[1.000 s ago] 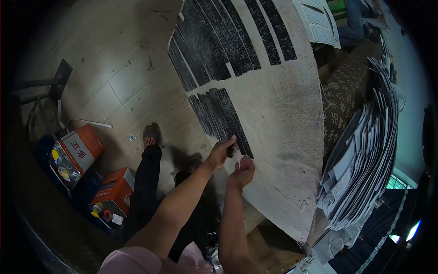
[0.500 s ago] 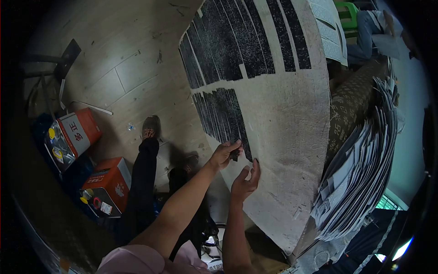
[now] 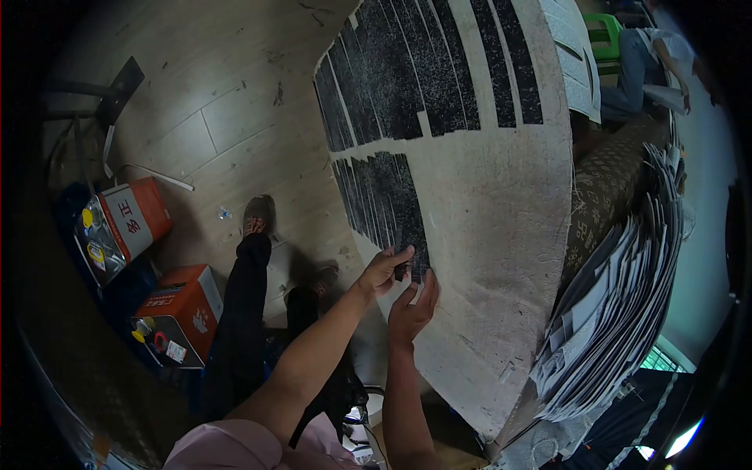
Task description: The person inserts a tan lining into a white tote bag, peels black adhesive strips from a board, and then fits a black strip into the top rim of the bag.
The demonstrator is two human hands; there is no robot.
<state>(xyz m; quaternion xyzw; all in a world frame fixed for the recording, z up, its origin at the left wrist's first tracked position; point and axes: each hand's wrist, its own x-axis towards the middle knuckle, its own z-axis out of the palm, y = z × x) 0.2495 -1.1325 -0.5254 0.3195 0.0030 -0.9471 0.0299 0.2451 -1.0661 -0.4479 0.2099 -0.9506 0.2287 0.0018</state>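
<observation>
Right hand [image 3: 413, 312] is nearest, at the near end of the right-hand strip [image 3: 416, 219]; fingertips are up by it, but I can't tell if they're pinching or just touching. Just left and a touch farther, the left hand [image 3: 381, 271] has thumb and fingers pinched on a small dark piece [image 3: 401, 271]. The strip lies at the right edge of the near row [image 3: 374, 192], on the pale board [image 3: 486, 219]. I'd use light fingertips here, since thin stuff like this probably creases easily, and I'd sight along the long edge for straightness. Beyond that there's the far row [image 3: 392, 70], with gaps toward its right; don't let a sleeve drag anything.
</observation>
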